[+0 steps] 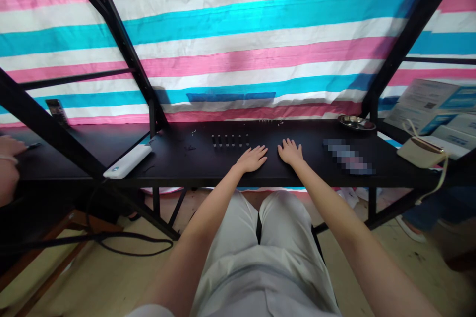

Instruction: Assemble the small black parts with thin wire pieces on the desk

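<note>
My left hand [253,159] lies flat on the black table [208,163], fingers spread, holding nothing. Beside it to the right, my right hand [290,151] also rests palm down with its fingers apart. Just beyond my left hand, a row of several small dark cylinders with pale ends [232,140] stands upright; their kind is too small to make out. Tiny pale pieces [266,121] lie in a line near the table's back edge, with a thin white curled scrap [281,123] close by.
A white power strip or box [128,161] lies at left. At right are a shiny metal dish [356,123], a blurred-out flat item [349,157], a beige pouch [421,151] and white-blue boxes [424,104]. Black frame bars [122,42] slant up. Another person's hand [11,146] shows far left.
</note>
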The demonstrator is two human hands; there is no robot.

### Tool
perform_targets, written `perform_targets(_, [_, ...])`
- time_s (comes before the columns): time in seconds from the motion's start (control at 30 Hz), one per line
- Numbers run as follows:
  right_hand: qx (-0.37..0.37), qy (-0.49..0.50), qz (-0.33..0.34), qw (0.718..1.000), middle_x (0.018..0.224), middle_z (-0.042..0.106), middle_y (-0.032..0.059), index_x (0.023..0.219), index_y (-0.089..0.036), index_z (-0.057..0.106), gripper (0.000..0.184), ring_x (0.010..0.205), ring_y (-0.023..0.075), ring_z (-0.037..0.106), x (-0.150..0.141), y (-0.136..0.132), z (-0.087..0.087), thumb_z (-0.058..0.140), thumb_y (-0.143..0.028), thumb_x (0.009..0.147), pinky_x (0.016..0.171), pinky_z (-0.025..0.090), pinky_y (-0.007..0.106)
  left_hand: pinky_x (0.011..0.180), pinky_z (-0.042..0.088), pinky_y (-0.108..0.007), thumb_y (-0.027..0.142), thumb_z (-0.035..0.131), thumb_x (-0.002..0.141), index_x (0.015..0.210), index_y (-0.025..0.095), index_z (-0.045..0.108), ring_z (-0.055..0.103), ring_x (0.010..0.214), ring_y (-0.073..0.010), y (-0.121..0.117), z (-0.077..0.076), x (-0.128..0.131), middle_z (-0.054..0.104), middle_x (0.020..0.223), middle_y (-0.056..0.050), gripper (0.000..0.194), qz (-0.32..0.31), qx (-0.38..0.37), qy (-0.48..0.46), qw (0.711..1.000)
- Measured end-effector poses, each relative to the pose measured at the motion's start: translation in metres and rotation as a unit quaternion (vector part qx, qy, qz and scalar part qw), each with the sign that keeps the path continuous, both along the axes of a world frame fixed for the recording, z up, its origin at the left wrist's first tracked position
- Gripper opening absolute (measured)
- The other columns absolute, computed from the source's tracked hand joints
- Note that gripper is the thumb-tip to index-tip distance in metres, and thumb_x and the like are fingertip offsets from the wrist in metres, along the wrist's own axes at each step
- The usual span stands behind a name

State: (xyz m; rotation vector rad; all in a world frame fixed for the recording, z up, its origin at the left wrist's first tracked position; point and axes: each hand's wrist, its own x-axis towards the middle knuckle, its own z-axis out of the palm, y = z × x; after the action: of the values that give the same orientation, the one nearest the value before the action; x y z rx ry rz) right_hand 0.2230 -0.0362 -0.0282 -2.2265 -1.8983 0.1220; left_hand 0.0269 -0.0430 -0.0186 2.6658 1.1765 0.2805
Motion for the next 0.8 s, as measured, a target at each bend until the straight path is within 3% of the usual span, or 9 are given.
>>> perform_targets(0.1, [0.025,-0.004,0.002,1.0,0.146,0.029,0.0138,0.138,-0.011,0.035,0.055,0.135,0.0284,0.022,-0.001,-0.001,-0.001,0.022,-0.038,0.092,0.106,0.017,0.054,0.111,0.019,-0.042,0.043,0.03,0.091,0.137,0.023,0.039,0.026,0.136,-0.0197,-0.002,0.001,-0.001,0.031,0.146,-0.004,0.051,0.002,0.01,-0.024,1.0])
perform_targets(0.17, [0.058,-0.016,0.028,0.998,0.141,0.039,0.0147,0.131,-0.011,0.046,0.048,0.129,0.0281,0.032,-0.002,-0.003,0.001,0.026,-0.033,0.092,0.104,0.024,0.05,0.107,0.028,-0.036,0.037,0.035,0.089,0.126,0.02,0.053,0.04,0.128,-0.0191,-0.005,0.003,-0.001,0.046,0.138,-0.006,0.044,0.013,0.029,-0.076,0.997])
perform_targets(0.3, [0.119,-0.039,0.137,0.983,0.114,0.059,0.0138,0.106,-0.015,0.063,0.034,0.105,0.0233,0.052,-0.003,-0.003,0.005,0.034,-0.023,0.09,0.089,0.038,0.035,0.085,0.045,-0.029,0.032,0.041,0.086,0.091,0.019,0.07,0.063,0.092,-0.019,-0.008,0.005,-0.004,0.069,0.095,-0.007,0.032,0.119,0.082,-0.219,0.965])
perform_targets(0.43, [0.15,-0.005,0.176,0.973,0.099,0.061,0.0106,0.097,-0.018,0.066,0.026,0.095,0.0209,0.053,-0.009,0.005,0.005,0.043,-0.025,0.088,0.081,0.04,0.03,0.067,0.046,-0.025,0.029,0.043,0.084,0.085,0.018,0.068,0.062,0.069,-0.0156,-0.001,0.004,-0.013,0.067,0.071,-0.003,0.027,0.274,0.08,-0.401,0.871])
perform_targets(0.53, [0.134,0.07,0.156,0.976,0.096,0.061,0.007,0.1,-0.021,0.065,0.024,0.092,0.0198,0.054,-0.023,0.014,0.005,0.052,-0.033,0.084,0.077,0.041,0.03,0.061,0.044,-0.023,0.026,0.043,0.082,0.08,0.018,0.065,0.059,0.062,-0.0135,0.006,0.003,-0.018,0.063,0.062,-0.001,0.024,0.327,0.045,-0.488,0.808])
perform_targets(0.63, [0.105,0.123,0.144,0.976,0.098,0.061,0.0046,0.101,-0.027,0.066,0.029,0.096,0.0215,0.053,-0.045,0.024,0.007,0.06,-0.042,0.077,0.078,0.04,0.033,0.057,0.042,-0.022,0.026,0.043,0.082,0.078,0.018,0.065,0.057,0.059,-0.0128,0.007,0.003,-0.02,0.06,0.06,0.0,0.023,0.33,0.036,-0.512,0.792])
perform_targets(0.8, [0.069,0.155,0.116,0.979,0.1,0.063,0.004,0.101,-0.029,0.067,0.037,0.1,0.0238,0.052,-0.079,0.037,0.014,0.065,-0.049,0.071,0.081,0.037,0.036,0.056,0.041,-0.021,0.027,0.045,0.081,0.076,0.018,0.064,0.056,0.06,-0.0126,0.001,0.007,-0.019,0.059,0.059,0.0,0.021,0.325,0.043,-0.507,0.797])
